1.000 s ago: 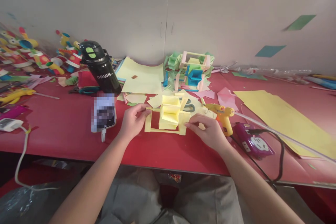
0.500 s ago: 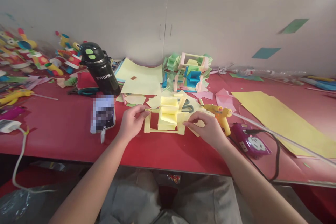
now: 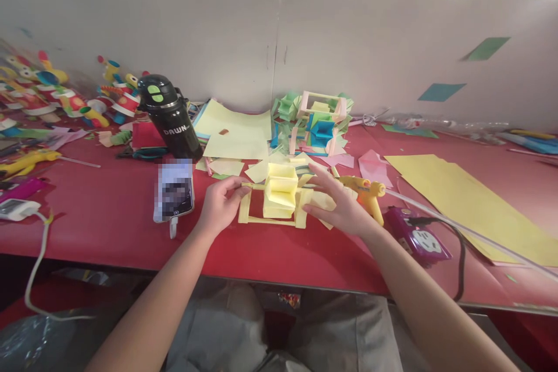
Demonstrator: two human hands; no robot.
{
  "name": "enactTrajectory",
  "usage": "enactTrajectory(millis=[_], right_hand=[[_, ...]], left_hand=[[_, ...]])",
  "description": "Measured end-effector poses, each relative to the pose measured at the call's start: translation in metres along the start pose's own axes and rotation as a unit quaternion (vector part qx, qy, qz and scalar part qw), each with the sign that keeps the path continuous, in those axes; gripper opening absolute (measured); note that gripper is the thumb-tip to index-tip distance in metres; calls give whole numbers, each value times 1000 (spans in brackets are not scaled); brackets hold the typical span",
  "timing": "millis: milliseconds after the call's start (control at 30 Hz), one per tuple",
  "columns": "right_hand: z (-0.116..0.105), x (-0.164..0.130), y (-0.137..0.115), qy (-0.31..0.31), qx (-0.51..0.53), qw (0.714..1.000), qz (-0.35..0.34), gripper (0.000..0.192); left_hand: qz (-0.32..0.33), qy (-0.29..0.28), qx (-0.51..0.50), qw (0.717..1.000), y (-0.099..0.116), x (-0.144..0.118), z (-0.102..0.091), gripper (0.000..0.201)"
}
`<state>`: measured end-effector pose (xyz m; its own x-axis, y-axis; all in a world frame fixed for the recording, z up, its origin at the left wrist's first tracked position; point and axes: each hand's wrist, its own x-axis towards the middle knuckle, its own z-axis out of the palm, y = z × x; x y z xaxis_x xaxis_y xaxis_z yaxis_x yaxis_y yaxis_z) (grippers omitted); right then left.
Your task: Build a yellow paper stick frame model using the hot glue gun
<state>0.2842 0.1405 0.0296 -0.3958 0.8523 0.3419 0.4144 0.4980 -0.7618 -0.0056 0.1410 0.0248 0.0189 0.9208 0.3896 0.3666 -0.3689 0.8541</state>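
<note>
A yellow paper model [image 3: 279, 203] stands on the red table in front of me: a folded, pleated block mounted on a rod between two paper posts, with a strip along the base. My left hand [image 3: 221, 204] pinches the rod's left end at the top of the left post. Around the right post, my right hand [image 3: 339, 203] has its thumb and fingers spread apart; whether the thumb touches the post I cannot tell. Scissors lie behind the model, mostly hidden by my right fingers. A yellow glue gun [image 3: 365, 190] is just beyond that hand.
Behind are similar paper models [image 3: 321, 128] and paper sheets [image 3: 238, 128]. To the left are a phone [image 3: 174, 192] on a cable and a black bottle [image 3: 172, 122]. At right sit a purple power socket block [image 3: 421, 235], its black cord and yellow sheets [image 3: 462, 203].
My right hand has opened from a pinch at the right post, its fingers lifting and spreading away. The left hand keeps its pinch. The view has shifted slightly.
</note>
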Motion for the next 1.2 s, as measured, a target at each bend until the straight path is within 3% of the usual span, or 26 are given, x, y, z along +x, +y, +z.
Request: enactTrajectory(millis=[633, 1200], right_hand=[[0, -1, -6, -38, -67, 997, -24, 44], [21, -1, -2, 79, 22, 997, -5, 24]], left_hand=[[2, 3, -15, 1000, -5, 1, 1, 20], [-1, 2, -18, 1000, -6, 1, 1, 20]])
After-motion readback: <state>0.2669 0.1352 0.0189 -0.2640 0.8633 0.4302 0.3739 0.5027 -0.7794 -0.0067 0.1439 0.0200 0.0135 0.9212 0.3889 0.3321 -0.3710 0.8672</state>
